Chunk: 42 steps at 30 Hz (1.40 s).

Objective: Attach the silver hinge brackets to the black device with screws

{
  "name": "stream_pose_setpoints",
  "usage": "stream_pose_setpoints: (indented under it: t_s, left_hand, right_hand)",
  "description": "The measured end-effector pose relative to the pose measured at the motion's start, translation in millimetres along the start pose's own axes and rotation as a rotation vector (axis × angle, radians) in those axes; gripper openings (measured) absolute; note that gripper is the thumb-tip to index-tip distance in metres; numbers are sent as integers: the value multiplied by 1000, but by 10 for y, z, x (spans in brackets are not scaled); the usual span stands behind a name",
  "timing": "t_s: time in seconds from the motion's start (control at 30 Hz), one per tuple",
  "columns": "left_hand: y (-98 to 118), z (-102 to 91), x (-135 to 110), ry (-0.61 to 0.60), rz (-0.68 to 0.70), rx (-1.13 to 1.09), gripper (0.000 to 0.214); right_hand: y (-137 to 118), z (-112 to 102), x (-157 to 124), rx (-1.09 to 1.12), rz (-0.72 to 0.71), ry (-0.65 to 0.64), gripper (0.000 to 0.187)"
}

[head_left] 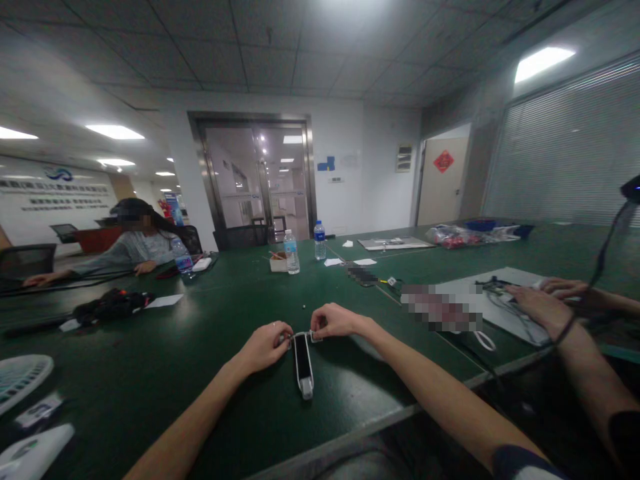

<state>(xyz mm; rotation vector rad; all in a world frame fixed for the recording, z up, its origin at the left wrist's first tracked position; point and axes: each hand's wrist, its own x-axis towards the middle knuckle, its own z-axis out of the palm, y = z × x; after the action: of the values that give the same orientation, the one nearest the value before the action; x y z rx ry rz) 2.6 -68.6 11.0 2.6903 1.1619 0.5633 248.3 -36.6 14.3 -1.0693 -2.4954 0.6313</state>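
Observation:
A long narrow device [303, 363], black on top with a white casing, lies lengthwise on the green table [210, 333] in front of me. My left hand [266, 345] is curled at the left of its far end, fingers pinched on the casing. At the right of that same end, my right hand [336, 321] pinches the casing with closed fingers. A tiny dark speck, perhaps a screw [303, 307], rests just beyond the hands.
Two water bottles [291, 252] [319, 241] and a small box stand mid-table. A person sits far left beside a bottle [183, 257]. Another person's hands [543, 303] work on a white sheet at right. A white fan [20, 377] and white devices lie near left.

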Motion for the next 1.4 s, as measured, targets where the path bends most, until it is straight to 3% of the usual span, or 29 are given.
stream_pose_setpoints:
  t_s: [1.4]
  left_hand:
    - [5,-6,-1,-2,20,16,19]
  right_hand:
    - [-51,-11,-26,66,44,-17,21]
